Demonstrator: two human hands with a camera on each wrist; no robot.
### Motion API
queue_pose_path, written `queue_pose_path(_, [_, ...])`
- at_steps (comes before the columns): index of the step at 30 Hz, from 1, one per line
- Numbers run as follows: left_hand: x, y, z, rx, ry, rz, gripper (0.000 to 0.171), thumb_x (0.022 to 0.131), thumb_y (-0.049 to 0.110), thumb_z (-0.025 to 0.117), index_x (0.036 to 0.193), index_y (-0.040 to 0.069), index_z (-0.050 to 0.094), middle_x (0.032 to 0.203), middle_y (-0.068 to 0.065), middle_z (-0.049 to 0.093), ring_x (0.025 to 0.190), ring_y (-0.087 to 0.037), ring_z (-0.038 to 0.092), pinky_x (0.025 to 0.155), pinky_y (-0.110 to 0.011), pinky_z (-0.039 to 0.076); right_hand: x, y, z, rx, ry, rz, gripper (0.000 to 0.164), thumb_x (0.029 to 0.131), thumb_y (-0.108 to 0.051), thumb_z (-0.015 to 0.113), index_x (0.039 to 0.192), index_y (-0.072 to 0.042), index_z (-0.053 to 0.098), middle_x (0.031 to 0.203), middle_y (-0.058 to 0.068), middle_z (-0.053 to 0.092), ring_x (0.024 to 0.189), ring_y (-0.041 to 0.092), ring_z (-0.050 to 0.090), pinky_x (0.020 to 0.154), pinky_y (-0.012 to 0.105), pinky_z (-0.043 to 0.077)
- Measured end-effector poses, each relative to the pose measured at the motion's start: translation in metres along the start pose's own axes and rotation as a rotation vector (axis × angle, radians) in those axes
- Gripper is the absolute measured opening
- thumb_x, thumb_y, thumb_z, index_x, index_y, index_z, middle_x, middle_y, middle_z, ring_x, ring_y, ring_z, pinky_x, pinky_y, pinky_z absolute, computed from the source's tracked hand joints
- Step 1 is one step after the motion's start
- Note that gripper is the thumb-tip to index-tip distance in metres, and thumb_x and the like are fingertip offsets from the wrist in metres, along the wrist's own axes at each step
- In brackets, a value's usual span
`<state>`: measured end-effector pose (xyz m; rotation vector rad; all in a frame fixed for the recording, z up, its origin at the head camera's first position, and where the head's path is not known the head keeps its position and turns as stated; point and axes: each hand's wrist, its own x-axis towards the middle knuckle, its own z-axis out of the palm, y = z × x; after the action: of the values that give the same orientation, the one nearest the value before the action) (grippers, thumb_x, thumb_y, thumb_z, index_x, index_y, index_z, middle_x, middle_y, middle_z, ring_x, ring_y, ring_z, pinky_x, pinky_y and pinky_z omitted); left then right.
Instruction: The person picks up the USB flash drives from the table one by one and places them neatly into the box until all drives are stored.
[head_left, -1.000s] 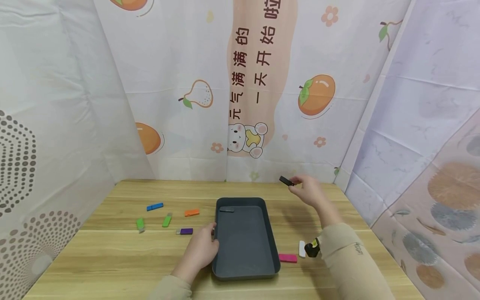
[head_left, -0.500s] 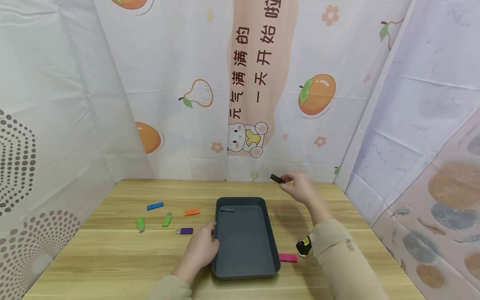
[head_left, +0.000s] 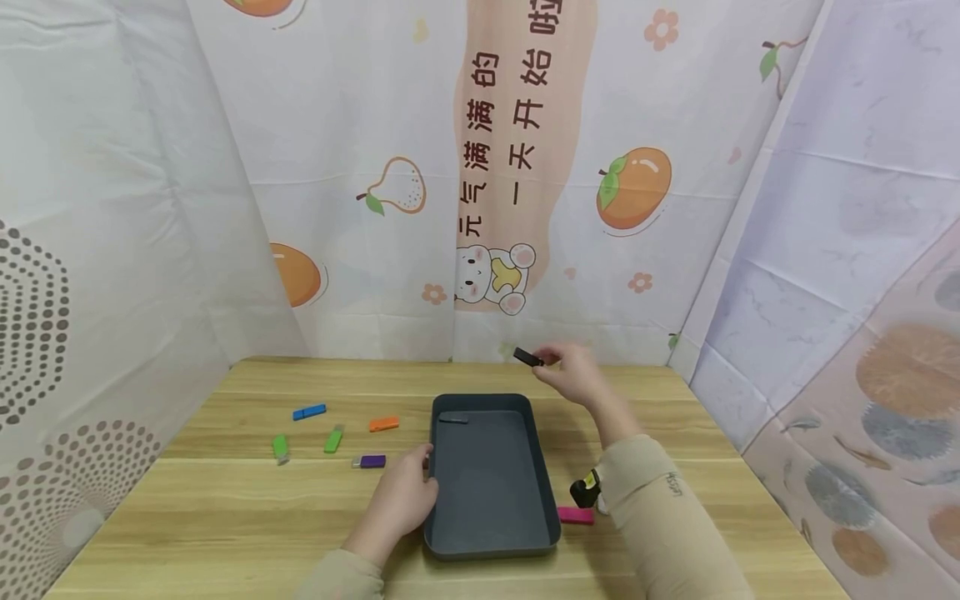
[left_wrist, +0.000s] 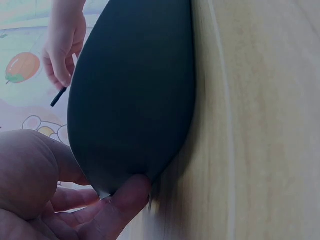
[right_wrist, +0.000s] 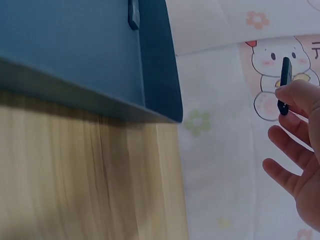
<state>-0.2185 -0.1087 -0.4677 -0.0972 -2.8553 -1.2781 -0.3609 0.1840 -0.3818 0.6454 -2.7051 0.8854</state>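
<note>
A printed curtain (head_left: 360, 108) hangs behind the far edge of the wood-grain table (head_left: 225, 517). On the table, right of its middle and toward the near edge, lies a dark grey rectangular tray (head_left: 487, 492). The left hand (head_left: 405, 493) pinches the tray's left side between thumb and fingers. The right hand (head_left: 573, 373), raised near the table's far edge, holds a black USB flash drive (head_left: 528, 357) between thumb and fingertips, apart from the tray. A dark flash drive (head_left: 453, 420) lies in the tray's far left corner. Toward the table's left edge lie blue (head_left: 309, 412), orange (head_left: 384, 424), purple (head_left: 371, 462) and two green flash drives (head_left: 280, 448); a pink stick (head_left: 575, 516) lies just beside the tray's near right corner. The step in hand appears to be carrying the black drive to the tray; the next move seems to call for lowering it inside while the left hand steadies the tray
</note>
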Motion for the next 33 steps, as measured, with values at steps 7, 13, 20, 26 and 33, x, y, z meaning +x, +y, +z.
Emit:
queue_pose_path(7, [0.0,0.0,-0.001,0.002,0.004,0.009,0.049,0.09,-0.001,0.065,0.138,-0.009,0.055,0.123,-0.023,0.065,0.111,-0.032,0.064,0.089,-0.051,0.057,0.006,-0.013,0.01,0.002,-0.04,-0.026,0.027,0.092,-0.017,0.073,0.116,-0.006,0.074,0.102,0.006,0.069,0.096,0.024,0.063,0.085,0.045,0.054])
queue_pose_path(13, [-0.001,0.001,-0.001,0.003,0.002,0.003,0.049,0.091,-0.001,0.065,0.138,-0.009,0.055,0.124,-0.024,0.065,0.112,-0.033,0.064,0.089,-0.051,0.057,0.012,-0.022,0.018,0.015,-0.057,-0.031,0.026,0.091,-0.018,0.074,0.114,-0.006,0.074,0.101,0.006,0.07,0.094,0.023,0.065,0.084,0.044,0.055])
queue_pose_path(20, [-0.001,0.001,-0.001,0.008,-0.001,0.003,0.05,0.09,-0.001,0.065,0.138,-0.009,0.054,0.124,-0.024,0.065,0.114,-0.035,0.064,0.09,-0.052,0.056,0.017,-0.03,0.029,0.023,-0.091,-0.062,0.02,0.09,-0.016,0.076,0.107,-0.007,0.075,0.097,0.004,0.07,0.091,0.021,0.065,0.082,0.041,0.056])
queue_pose_path(26, [-0.001,0.001,-0.002,0.01,-0.003,0.002,0.049,0.09,-0.001,0.066,0.137,-0.01,0.055,0.123,-0.024,0.065,0.114,-0.036,0.064,0.09,-0.052,0.056,0.021,-0.035,0.037,0.041,-0.124,-0.067,0.015,0.09,-0.014,0.075,0.103,-0.008,0.074,0.092,0.001,0.07,0.086,0.017,0.065,0.076,0.035,0.057])
queue_pose_path(33, [0.001,0.0,-0.001,0.01,0.006,0.0,0.049,0.09,0.0,0.066,0.138,-0.009,0.055,0.123,-0.024,0.065,0.115,-0.036,0.063,0.091,-0.052,0.056,0.025,-0.039,0.047,0.039,-0.167,-0.072,0.016,0.089,-0.012,0.076,0.105,-0.008,0.075,0.093,0.001,0.068,0.084,0.014,0.064,0.074,0.032,0.056])
